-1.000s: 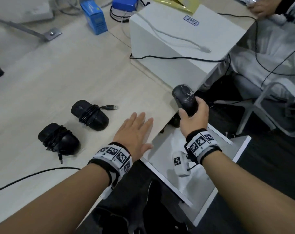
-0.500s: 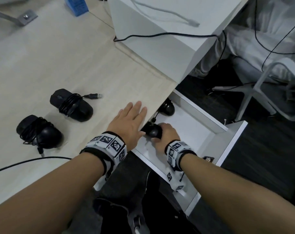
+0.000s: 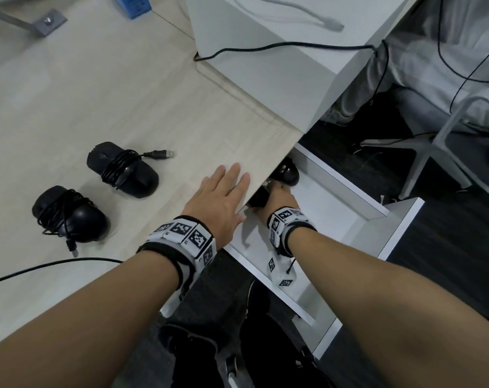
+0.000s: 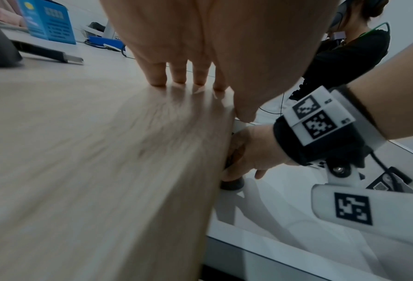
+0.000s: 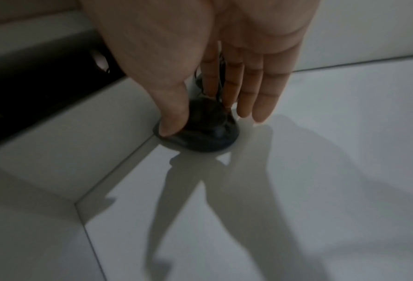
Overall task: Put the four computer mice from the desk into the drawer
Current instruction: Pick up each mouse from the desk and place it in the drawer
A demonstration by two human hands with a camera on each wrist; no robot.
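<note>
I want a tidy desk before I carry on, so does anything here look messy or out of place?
Nothing is spilled or damaged. Two wired mice lie on the desk, cords wrapped round them, one USB plug sticking out. A loose black cable trails across the desk's near edge.

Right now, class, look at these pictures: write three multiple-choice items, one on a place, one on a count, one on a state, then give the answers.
1. Where does the right hand set its mouse?
A on the desk
B in the drawer
C on the chair

2. How many mice lie on the desk?
A two
B three
C four

3. How is the left hand?
A fist
B gripping a cable
C flat on the desk

Answers: B, the mouse rests on the drawer floor; A, two cord-wrapped mice; C, fingers straight.
</note>
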